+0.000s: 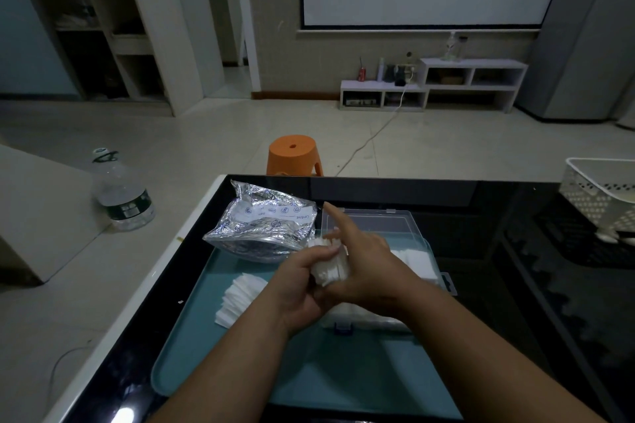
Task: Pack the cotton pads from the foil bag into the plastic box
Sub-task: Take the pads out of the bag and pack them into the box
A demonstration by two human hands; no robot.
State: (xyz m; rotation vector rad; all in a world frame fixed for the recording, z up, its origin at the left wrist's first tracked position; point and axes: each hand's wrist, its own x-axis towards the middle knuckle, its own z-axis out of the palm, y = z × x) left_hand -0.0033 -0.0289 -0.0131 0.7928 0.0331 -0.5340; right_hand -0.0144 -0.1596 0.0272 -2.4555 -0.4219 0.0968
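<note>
Over the teal tray (343, 371), just above the plastic box (409, 221), we see a stack of cotton pads (330, 268) held between both hands. The left hand (302, 285) grips the stack, thumb on top and fingers curled under. The right hand (364, 261) lies against the stack's far side with its index finger straight up; we cannot tell if it grips or only steadies. The pads are white, flat, square-edged and fibrous. We judge them very light, soft and compressible, and a stack will fan or shed unless squeezed across its flat faces, so hold it at both ends. More pads already lie in the box's right part, and loose pads (240, 295) are fanned out on the tray to the left. The foil bag (264, 227) lies behind them, silver, crinkled, shiny, probably slippery and noisy. The box is clear, rigid plastic with a blue latch. The table (515, 285) is glossy black.
</note>
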